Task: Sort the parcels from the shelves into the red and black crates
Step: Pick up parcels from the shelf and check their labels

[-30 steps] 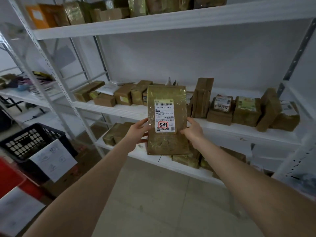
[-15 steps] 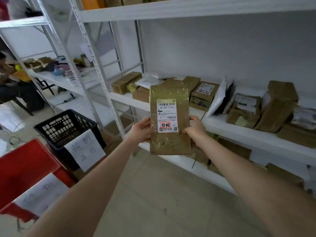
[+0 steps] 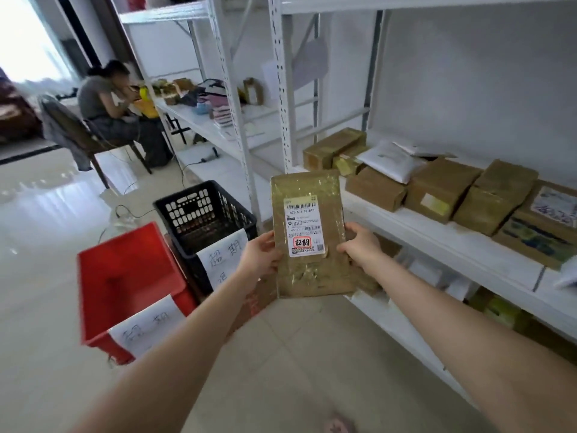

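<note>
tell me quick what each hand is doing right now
Left hand: holding the left edge of the parcel.
Right hand: holding the parcel's right edge.

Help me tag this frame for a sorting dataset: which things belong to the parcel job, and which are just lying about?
Job: labelled parcel, held by left hand and right hand; red crate; black crate; brown parcels on the shelf.
Lying about: seated person, chair, oddments on the far shelf, cable on the floor.
</note>
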Tool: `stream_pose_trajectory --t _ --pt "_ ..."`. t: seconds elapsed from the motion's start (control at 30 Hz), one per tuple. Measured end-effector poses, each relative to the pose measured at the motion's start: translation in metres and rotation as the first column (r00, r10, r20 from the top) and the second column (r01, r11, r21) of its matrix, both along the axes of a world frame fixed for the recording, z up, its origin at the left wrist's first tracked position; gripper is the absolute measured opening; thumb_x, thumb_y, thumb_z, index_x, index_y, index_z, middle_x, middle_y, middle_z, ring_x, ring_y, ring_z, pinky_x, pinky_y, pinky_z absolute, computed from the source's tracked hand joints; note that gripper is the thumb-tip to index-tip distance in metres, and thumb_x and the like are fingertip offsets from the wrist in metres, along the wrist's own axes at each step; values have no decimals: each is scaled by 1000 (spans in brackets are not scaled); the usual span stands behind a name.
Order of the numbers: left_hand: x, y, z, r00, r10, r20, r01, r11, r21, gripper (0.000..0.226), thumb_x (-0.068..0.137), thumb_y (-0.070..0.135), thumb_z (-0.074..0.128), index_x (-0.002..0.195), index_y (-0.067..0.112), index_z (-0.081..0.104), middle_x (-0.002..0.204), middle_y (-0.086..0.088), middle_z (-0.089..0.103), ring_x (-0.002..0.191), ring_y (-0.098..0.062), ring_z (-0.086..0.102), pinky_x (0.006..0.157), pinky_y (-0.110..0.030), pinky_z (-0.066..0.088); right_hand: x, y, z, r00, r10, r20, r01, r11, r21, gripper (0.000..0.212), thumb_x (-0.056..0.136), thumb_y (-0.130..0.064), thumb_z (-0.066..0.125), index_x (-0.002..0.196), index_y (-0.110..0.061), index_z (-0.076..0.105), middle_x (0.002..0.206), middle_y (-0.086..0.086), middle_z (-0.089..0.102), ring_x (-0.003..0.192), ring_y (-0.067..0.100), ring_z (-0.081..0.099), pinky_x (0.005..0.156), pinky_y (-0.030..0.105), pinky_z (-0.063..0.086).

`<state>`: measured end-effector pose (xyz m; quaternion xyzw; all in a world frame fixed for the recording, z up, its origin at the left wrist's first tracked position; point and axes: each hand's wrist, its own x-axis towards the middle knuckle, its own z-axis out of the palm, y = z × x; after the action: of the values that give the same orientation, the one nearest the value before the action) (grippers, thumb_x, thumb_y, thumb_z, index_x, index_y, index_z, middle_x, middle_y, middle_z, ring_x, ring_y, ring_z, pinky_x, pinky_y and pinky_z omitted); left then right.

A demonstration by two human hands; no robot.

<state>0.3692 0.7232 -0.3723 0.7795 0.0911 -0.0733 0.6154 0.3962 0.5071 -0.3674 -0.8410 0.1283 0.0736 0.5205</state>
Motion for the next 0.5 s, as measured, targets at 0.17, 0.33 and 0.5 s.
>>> stream_pose_trajectory --t 0.17,0.33,0.5 --pt "60 56 -13 991 119 -56 -123 990 -66 51 92 -7 52 137 18 49 91 6 68 77 -12 66 61 -23 57 101 63 -15 987 159 -11 -159 987 -3 61 83 0 65 139 -19 50 132 5 57 100 23 58 78 35 52" --pt "135 105 -25 965 247 -85 -251 967 -39 48 91 -3 56 134 18 53 91 5 68 78 -11 67 58 -21 56 204 125 -33 957 280 -76 -280 960 6 63 83 -3 64 140 -25 47 134 6 57 96 23 64 84 42 57" --pt "190 164 -43 925 348 -155 -357 933 -35 56 89 -4 58 139 18 49 103 0 69 88 -16 69 64 -26 58 271 192 -46 927 363 -92 -362 932 32 63 84 3 58 142 -20 48 132 6 57 94 19 55 73 28 48"
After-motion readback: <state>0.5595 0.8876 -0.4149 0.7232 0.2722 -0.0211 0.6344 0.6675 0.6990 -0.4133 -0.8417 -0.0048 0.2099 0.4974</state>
